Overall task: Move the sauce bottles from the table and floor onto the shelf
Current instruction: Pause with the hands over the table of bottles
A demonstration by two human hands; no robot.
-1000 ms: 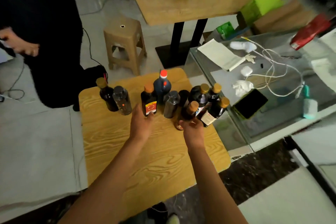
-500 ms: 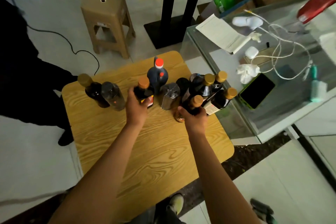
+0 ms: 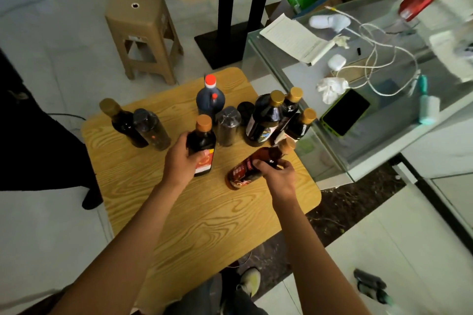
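The left hand (image 3: pixel 182 161) is gripping a dark glass sauce bottle with an orange-brown cap and a red-and-white label (image 3: pixel 201 147), fingers and thumb curling round its body; the bottle is standing roughly upright, though whether its base is touching the light wooden table with rounded corners (image 3: pixel 204 222) cannot be told. The right hand (image 3: pixel 277 174) is grasping a reddish-brown sauce bottle with a tan cap and a red label (image 3: pixel 252 165) near its shoulder, and that bottle is tilting strongly, cap pointing away to the right.

Just beyond both hands, more sauce bottles are standing on the table: a large dark bottle with a red cap (image 3: pixel 210 100), a dark shrink-wrapped bottle (image 3: pixel 228 126) between the hands' bottles, and three dark gold-capped bottles (image 3: pixel 279 116) clustering beyond the right hand. Beyond the left hand and to its left, a gold-capped dark bottle (image 3: pixel 120 121) and a black-capped dark bottle (image 3: pixel 151 129) are touching each other.

To the right of the right hand, a glass-topped counter (image 3: pixel 378 125) is bearing a dark phone in a green case (image 3: pixel 345 112).
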